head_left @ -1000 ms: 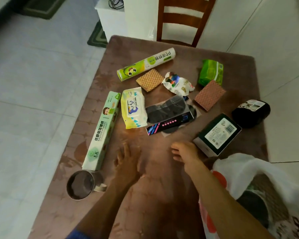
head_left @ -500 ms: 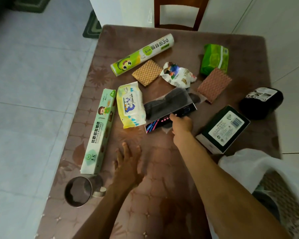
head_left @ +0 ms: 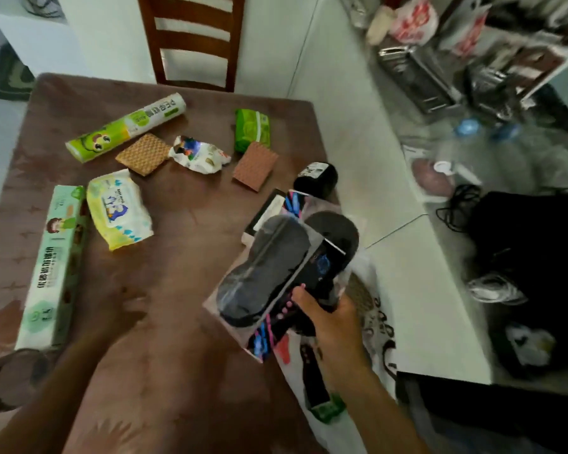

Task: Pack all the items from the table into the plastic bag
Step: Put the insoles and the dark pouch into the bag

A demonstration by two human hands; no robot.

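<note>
My right hand point(head_left: 325, 319) grips a clear packet of black insoles point(head_left: 276, 270) and holds it in the air over the table's right edge, above the white plastic bag point(head_left: 371, 326) that hangs there. My left hand point(head_left: 125, 306) rests flat on the brown table point(head_left: 184, 231), blurred. On the table lie a long green foil box point(head_left: 54, 267), a yellow wet-wipes pack point(head_left: 118, 208), a green film roll point(head_left: 128, 126), two waffle-textured pads point(head_left: 143, 154) point(head_left: 254, 165), a crumpled snack wrapper point(head_left: 199, 154), a green tissue pack point(head_left: 252, 129), a black roll point(head_left: 315, 180) and a dark box point(head_left: 266, 211) partly behind the packet.
A metal mug point(head_left: 10, 381) stands at the near left corner. A wooden chair point(head_left: 194, 40) is behind the far edge. Right of the table the tiled floor holds water bottles point(head_left: 482, 139), black bags point(head_left: 535, 250) and a cluttered shelf point(head_left: 473, 44).
My right hand has taken hold of the insole packet and lifted it off the table toward the right, over the bag. The view has swung right. My left hand has stayed on the table.
</note>
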